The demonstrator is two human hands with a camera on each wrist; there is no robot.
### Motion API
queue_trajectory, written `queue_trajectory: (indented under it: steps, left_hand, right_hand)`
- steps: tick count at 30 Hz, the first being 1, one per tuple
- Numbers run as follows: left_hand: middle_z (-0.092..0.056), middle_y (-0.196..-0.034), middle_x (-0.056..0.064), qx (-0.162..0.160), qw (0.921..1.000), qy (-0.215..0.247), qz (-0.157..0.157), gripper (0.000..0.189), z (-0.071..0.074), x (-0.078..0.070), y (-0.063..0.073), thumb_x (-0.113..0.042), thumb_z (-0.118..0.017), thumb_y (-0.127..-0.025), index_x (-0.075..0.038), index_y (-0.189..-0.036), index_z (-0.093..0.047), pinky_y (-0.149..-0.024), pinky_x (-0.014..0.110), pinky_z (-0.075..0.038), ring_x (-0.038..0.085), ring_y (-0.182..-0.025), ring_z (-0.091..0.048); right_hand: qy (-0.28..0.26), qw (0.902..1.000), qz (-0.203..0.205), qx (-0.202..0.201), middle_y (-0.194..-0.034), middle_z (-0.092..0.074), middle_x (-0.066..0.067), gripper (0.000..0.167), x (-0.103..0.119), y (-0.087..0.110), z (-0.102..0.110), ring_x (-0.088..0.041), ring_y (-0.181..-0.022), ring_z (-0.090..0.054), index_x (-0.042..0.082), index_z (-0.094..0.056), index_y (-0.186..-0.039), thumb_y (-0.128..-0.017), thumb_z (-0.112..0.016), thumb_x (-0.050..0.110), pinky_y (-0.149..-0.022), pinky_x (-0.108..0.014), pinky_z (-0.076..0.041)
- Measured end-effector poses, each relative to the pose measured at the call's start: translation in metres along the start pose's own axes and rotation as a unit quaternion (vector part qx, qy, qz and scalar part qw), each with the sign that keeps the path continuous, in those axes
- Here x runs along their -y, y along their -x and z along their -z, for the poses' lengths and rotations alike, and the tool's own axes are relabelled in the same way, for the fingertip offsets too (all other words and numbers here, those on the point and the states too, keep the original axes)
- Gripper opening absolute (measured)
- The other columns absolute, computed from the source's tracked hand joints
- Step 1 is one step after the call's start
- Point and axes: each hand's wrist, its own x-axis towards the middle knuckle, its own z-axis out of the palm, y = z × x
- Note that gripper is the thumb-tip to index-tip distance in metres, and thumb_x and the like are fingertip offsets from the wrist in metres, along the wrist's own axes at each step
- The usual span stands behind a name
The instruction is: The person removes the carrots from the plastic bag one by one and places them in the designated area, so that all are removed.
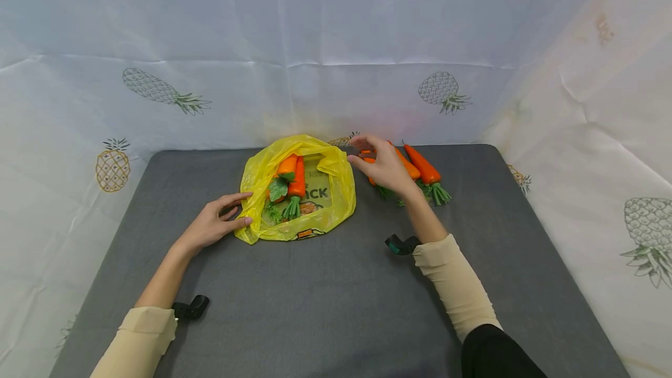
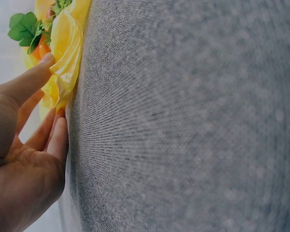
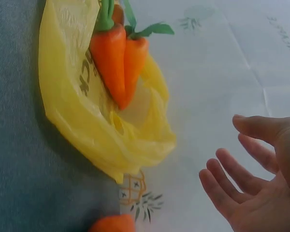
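Observation:
A yellow plastic bag (image 1: 343, 191) lies spread on the table, its mouth wide and facing up. Inside are toy carrots (image 1: 297, 182) with green tops and a leafy green sprig (image 1: 277, 189). At the bag's left side, my left hand (image 1: 217, 220) holds the edge, thumb on one side and fingers on the other, as the left wrist view shows. My right hand (image 1: 385, 165) hovers between the bag and the loose carrots (image 1: 422, 166), its fingers apart and holding nothing. It partly hides those loose carrots in the head view.
Several loose carrots with green tops lie at the back right of the dark grey table (image 1: 315, 296). A white cloth (image 1: 341, 22) with pineapple prints hangs behind and at the sides. A black camera (image 1: 401, 245) sits on my right wrist, another (image 1: 193, 307) on my left.

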Motion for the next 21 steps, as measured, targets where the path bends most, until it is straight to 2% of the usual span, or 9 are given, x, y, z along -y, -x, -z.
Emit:
queue_trajectory:
  steps: [4, 11, 17, 21]
  left_hand:
    - [-0.044, -0.168, 0.025, 0.000, 1.0000, -0.002, -0.001, 0.068, 0.000, 0.000, 0.000, -0.020, -0.076, -0.104, -0.009, -0.165, -0.047, -0.129, 0.051, -0.038, 0.046, -0.159, -0.039]
    - [-0.042, -0.168, 0.025, 0.000, 1.0000, 0.001, 0.004, 0.069, 0.000, -0.001, -0.001, -0.021, -0.077, -0.104, -0.010, -0.165, -0.047, -0.130, 0.051, -0.039, 0.046, -0.159, -0.039]
    - [-0.043, -0.168, 0.025, -0.002, 1.0000, -0.002, 0.009, 0.069, 0.000, -0.001, 0.000, -0.022, -0.077, -0.104, -0.010, -0.165, -0.047, -0.130, 0.052, -0.039, 0.046, -0.159, -0.039]
    - [-0.044, -0.168, 0.025, -0.003, 1.0000, -0.002, 0.009, 0.069, 0.000, -0.001, 0.000, -0.022, -0.077, -0.104, -0.010, -0.165, -0.047, -0.130, 0.052, -0.038, 0.046, -0.159, -0.039]
  right_hand:
    - [0.007, 0.9999, 0.007, 0.010, -0.141, -0.067, -0.022, 0.037, 0.003, -0.006, -0.009, -0.041, -0.132, -0.066, 0.001, -0.065, -0.139, -0.105, -0.074, 0.014, -0.115, -0.059, -0.060]
    - [-0.015, 0.9990, 0.026, 0.032, -0.141, -0.066, -0.029, 0.041, 0.007, -0.017, -0.025, -0.046, -0.131, -0.066, -0.007, -0.063, -0.140, -0.105, -0.072, 0.012, -0.113, -0.062, -0.060]
    - [-0.027, 0.9985, 0.014, 0.046, -0.140, -0.067, -0.026, 0.039, 0.006, -0.025, -0.041, -0.040, -0.128, -0.069, -0.003, -0.065, -0.140, -0.107, -0.071, 0.016, -0.113, -0.055, -0.063]
    - [-0.033, 0.9975, 0.008, 0.061, -0.141, -0.066, -0.028, 0.039, 0.006, -0.028, -0.053, -0.041, -0.130, -0.068, -0.004, -0.064, -0.139, -0.107, -0.071, 0.017, -0.113, -0.055, -0.062]
